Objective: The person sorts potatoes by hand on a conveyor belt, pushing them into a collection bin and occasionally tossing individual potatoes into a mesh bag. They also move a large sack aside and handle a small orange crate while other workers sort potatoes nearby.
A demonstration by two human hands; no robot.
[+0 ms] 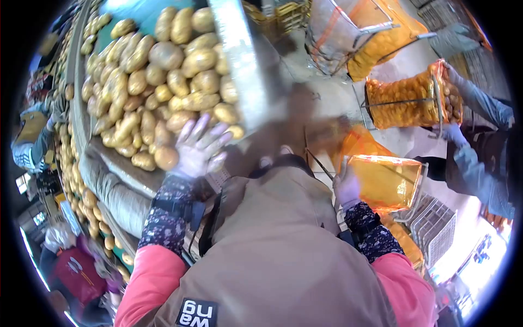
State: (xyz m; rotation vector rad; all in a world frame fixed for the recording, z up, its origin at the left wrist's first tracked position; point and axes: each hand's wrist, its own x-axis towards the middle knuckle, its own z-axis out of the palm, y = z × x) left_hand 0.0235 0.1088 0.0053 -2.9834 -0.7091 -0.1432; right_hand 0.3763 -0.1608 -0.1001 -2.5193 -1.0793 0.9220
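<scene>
My left hand point(200, 147), in a pale glove, is spread with its fingers apart at the lower right edge of a big heap of potatoes point(163, 76). Nothing is held in it. On the other side of my body, my right hand point(347, 187) is closed at the near left edge of an orange mesh bag point(381, 182), which hangs open on a metal frame. What its fingers grip, the rim or the frame, is too small to tell. A blurred metal chute edge point(242, 60) stands right of the heap.
A co-worker's arms point(476, 109) at the right hold a full orange potato bag point(403, 101). More bags point(376, 32) stand at the top right, and a wire crate point(436, 226) lies lower right. Potatoes line a conveyor point(68, 158) on the left, with people point(76, 267) beyond it.
</scene>
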